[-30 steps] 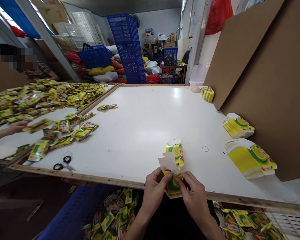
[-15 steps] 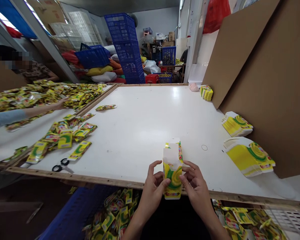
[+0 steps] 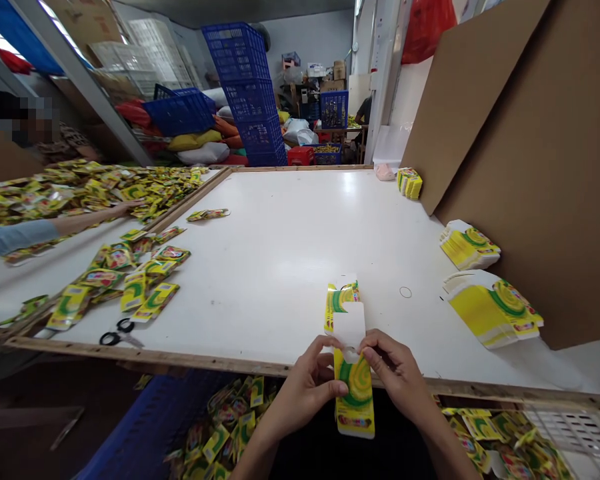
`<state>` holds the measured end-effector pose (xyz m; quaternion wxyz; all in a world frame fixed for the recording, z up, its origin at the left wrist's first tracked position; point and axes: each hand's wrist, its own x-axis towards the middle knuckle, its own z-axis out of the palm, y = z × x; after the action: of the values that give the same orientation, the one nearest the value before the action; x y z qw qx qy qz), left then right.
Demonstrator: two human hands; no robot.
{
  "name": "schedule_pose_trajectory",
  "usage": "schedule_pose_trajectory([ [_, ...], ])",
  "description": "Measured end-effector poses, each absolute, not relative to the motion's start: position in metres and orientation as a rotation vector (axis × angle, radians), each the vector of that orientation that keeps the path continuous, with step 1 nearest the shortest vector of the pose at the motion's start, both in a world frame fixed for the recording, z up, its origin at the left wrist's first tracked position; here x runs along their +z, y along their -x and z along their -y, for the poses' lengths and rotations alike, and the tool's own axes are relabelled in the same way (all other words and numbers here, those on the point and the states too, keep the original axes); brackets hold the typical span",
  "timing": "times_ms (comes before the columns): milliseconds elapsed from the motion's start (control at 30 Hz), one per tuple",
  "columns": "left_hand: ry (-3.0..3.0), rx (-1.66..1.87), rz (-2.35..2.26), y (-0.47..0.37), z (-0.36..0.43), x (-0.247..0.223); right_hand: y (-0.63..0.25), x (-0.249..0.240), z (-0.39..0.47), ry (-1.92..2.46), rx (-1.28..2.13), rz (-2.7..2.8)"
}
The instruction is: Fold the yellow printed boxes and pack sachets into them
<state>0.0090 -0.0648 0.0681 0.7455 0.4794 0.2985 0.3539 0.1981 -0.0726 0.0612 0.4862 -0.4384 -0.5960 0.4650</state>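
Observation:
A yellow-and-green printed carton (image 3: pixel 356 390) is held upright over the table's front edge, its white top flap raised. My left hand (image 3: pixel 313 380) grips its left side, thumb on the printed front and index finger near the flap. My right hand (image 3: pixel 393 370) pinches the carton's upper right edge by the flap's base. Just behind it on the white table (image 3: pixel 280 267) stands another printed carton (image 3: pixel 334 300), partly covered by the held one's flap.
Flat carton stacks (image 3: pixel 495 307) lie at the right beside leaning cardboard sheets (image 3: pixel 540 187). Loose yellow packets (image 3: pixel 153 301) and black-handled scissors (image 3: pixel 123 333) lie at left. A co-worker's arm (image 3: pixel 85 223) reaches into the packet heap. A blue crate (image 3: pixel 145 420) stands below the front edge.
The held carton has moved down and slightly right, uncovering more of the carton behind. My right hand's fingers have shifted up to the flap's base. The co-worker's hand has moved slightly right.

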Motion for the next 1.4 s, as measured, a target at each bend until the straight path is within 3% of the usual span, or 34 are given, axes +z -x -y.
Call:
schedule_pose_trajectory([
  [267, -1.108, 0.792, -0.807, -0.009, 0.062, 0.067, -0.204, 0.057, 0.066, 1.09, 1.0, 1.458],
  [500, -1.247, 0.835, -0.938, -0.016, 0.063, 0.065, -0.205, 0.068, 0.069, 1.172, 1.42, 1.405],
  [767, -1.344, 0.825, -0.994, -0.015, 0.064, 0.068, -0.208, 0.081, 0.064, 1.04, 1.526, 1.311],
  [1000, -1.303, 0.803, -0.967, -0.02, 0.065, 0.067, -0.2, 0.074, 0.063, 1.451, 1.084, 1.645],
  [1233, -1.29, 0.842, -0.96, -0.02, 0.064, 0.072, -0.194, 0.081, 0.062, 1.593, 0.943, 1.78],
  [1400, -1.324, 0.868, -1.011, -0.014, 0.063, 0.072, -0.202, 0.078, 0.064, 1.363, 0.907, 1.748],
])
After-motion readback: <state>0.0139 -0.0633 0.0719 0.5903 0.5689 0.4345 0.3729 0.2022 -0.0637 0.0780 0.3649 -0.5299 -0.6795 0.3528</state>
